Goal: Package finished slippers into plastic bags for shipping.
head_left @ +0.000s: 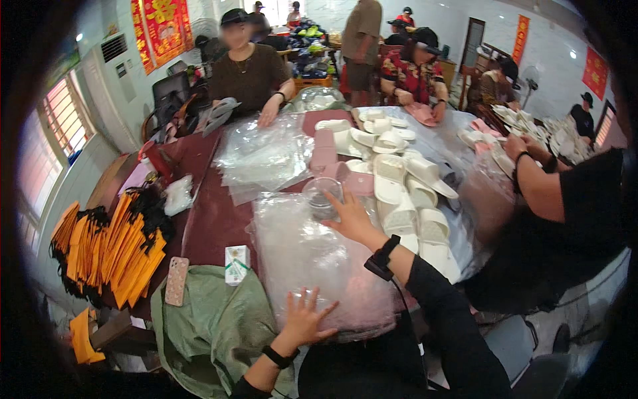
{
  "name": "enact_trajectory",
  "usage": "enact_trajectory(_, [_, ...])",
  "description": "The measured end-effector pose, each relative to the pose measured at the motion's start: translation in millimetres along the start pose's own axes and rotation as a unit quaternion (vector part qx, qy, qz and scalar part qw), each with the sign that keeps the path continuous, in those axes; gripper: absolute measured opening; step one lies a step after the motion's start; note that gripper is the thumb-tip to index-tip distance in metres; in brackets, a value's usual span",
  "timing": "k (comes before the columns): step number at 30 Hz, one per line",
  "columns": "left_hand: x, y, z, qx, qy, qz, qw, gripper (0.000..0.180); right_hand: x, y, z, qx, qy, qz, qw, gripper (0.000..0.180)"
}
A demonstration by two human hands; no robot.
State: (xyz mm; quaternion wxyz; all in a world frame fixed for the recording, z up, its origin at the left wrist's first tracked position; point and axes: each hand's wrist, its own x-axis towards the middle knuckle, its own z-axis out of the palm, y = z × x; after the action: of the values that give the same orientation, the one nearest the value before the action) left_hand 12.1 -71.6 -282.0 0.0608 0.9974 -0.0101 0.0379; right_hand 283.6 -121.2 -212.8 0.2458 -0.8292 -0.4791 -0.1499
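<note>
Head view: a long dark-red table (pixel 212 219) crowded with packing goods, seen from above the person's own two arms.
Left hand: the left hand (pixel 304 320) lies flat with fingers spread, palm down on the near edge of a stack of clear plastic bags (pixel 312 259); released, grasping nothing.
Right hand: the right hand (pixel 352 218) reaches forward past the far edge of that stack, fingers loosely spread beside a small clear plastic cup (pixel 322 196); whether the fingers touch the cup I cannot tell, and they are not closed on it.
Bag stack, lie: its long axis runs away from the person, near end under the left palm, far end by the right hand; it sits between the two hands.
Bags, count: two heaps in view, this one and a second heap of clear bags (pixel 262 156) farther up the table; single sheets cannot be counted.
Slippers: a row of white plastic slippers (pixel 405 199) lies just right of the stack, toes pointing mostly away; too overlapped to count exactly.
Left side of table: one phone in a speckled pink case (pixel 176 280), one small white-and-green carton (pixel 237 264), one green cloth (pixel 212 326), and a fan of orange cards with black strings (pixel 119 249).
Others: two people across the table, and another person's forearm (pixel 538 189) at the right.
</note>
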Motion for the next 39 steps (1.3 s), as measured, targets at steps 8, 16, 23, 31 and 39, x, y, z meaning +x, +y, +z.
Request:
enact_trajectory(8, [-9, 2, 25, -0.074, 0.050, 0.018, 0.996, 0.067, 17, 19, 67, -0.062, 0.018, 0.032, 0.997, 0.057])
enact_trajectory(16, [-12, 1, 20, -0.116, 0.018, -0.007, 0.993, 0.071, 44, -47, 43, 0.062, 0.149, -0.055, 0.985, 0.059])
enact_trajectory(23, [-14, -3, 30, -0.134, 0.001, -0.013, 0.991, 0.074, 31, -83, 55, 0.201, 0.076, 0.021, 0.976, 0.054])
enact_trajectory(31, [2, 5, 8, -0.084, -0.032, 0.026, 0.996, 0.076, 52, -72, 177, 0.123, 0.112, -0.088, 0.982, 0.055])
enact_trajectory(39, [-7, 2, 26, -0.064, -0.014, -0.007, 0.998, 0.073, 20, -32, 17, 0.040, 0.136, -0.014, 0.990, 0.053])
